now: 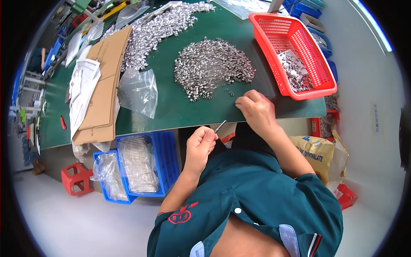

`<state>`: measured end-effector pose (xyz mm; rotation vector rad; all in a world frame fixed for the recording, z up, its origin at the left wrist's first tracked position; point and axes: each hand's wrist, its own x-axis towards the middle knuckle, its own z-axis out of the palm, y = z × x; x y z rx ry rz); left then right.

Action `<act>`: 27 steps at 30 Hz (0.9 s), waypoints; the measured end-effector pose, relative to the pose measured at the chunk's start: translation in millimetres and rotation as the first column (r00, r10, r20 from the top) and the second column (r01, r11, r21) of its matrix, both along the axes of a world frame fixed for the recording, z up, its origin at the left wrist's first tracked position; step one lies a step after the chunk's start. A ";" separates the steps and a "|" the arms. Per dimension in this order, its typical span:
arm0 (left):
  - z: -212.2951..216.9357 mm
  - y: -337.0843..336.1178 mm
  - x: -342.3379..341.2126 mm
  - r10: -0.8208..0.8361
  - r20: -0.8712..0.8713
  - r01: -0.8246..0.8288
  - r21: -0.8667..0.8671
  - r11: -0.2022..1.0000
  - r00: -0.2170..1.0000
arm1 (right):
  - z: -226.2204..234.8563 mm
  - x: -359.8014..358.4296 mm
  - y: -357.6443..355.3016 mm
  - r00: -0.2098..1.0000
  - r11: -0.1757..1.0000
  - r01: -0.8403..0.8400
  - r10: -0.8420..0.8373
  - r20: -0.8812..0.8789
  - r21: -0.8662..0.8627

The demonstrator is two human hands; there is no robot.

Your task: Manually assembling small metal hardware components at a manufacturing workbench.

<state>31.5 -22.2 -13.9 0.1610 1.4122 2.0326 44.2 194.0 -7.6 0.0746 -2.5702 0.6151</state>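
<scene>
My left hand is closed around a thin metal pin, whose end sticks out past the thumb, just off the table's near edge. Farther right, my right hand rests by the edge of the green table with its fingertips pinched together; whatever is between them is hidden. Ahead of that hand lies a heap of small shiny metal rings, with a few loose rings close to my fingers.
A red plastic basket with small metal parts stands at the right. More metal parts cover the far left. Cardboard, papers and a clear bag lie left. Below are blue bins and a red stool.
</scene>
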 end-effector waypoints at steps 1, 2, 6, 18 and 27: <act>0.4 0.2 -0.3 0.011 -0.002 -0.011 0.003 1.000 1.000 | 0.4 3.5 1.1 0.999 0.999 -0.044 0.045 0.021 -0.009; 0.7 0.7 -0.6 0.021 -0.003 -0.021 0.008 1.000 1.000 | 0.8 8.9 1.6 0.995 0.996 -0.087 0.087 0.042 -0.019; -1.8 1.4 -4.0 0.026 0.000 -0.026 0.002 1.000 1.000 | 21.8 59.3 15.4 0.920 0.962 -0.229 0.264 0.291 -0.150; -3.8 10.6 -4.6 -0.012 -0.035 0.012 0.011 1.000 0.999 | 11.8 161.0 117.1 0.698 0.813 0.370 -0.563 0.442 0.450; 3.5 1.4 2.6 0.011 -0.068 -0.013 -0.027 1.000 0.998 | 22.3 40.6 34.1 0.961 0.965 0.179 -0.213 0.175 0.193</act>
